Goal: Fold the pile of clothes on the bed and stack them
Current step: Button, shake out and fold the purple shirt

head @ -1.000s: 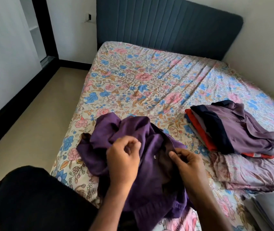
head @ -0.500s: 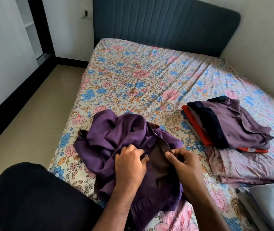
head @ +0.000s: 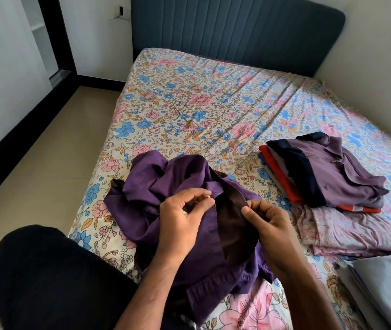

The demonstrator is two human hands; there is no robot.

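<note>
Purple shirt [head: 165,186] (brown lining); floral sheet [head: 201,103]; blue-grey headboard [head: 237,27].

Soft daylight from left, mild shadows, sharp centre w/ wide-angle edge bending (corners slightly smeared).

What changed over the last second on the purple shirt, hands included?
Left hand slid from the button placket up to the collar edge of the purple shirt and pinches it there; right hand keeps pinching the opposite front edge. The shirt is still crumpled, and the folded stack is untouched.
</note>
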